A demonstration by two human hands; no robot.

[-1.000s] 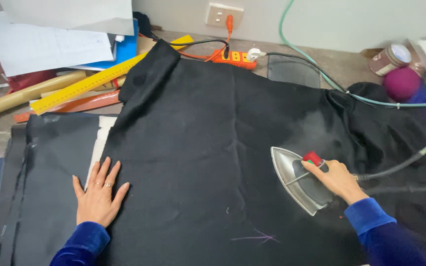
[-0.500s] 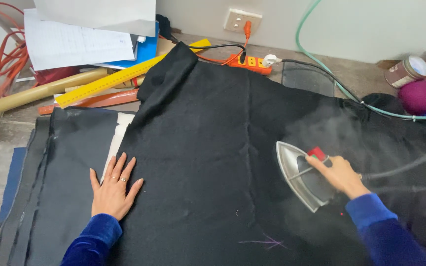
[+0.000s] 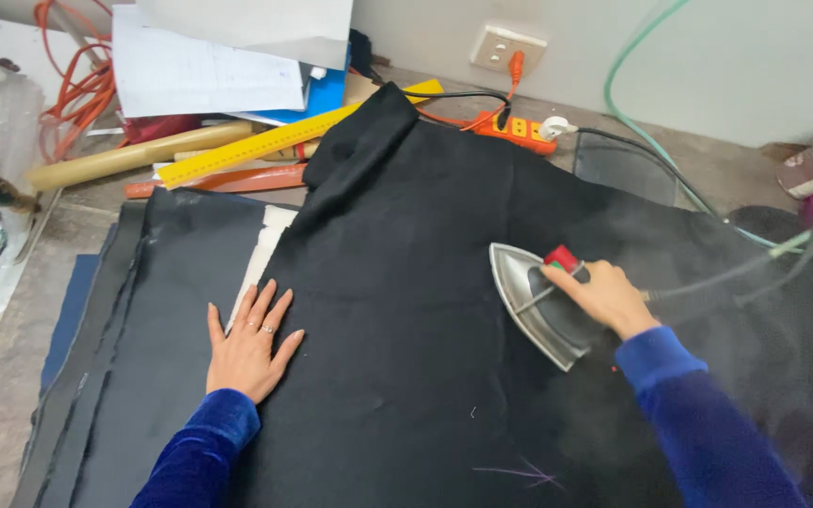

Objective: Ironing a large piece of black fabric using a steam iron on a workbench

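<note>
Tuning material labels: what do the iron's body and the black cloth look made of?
Iron: looks like polished metal, a silvery shell with bright glints, held in the right hand. Black cloth: matte woven fabric, probably; soft creases, no shine, under the flat left hand.

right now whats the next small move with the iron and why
Probably glide the iron leftward over the black cloth toward the left hand. The right hand grips its handle amid steam, the pointed tip faces that way, and the left hand lies flat on the cloth, pinning it.
</note>
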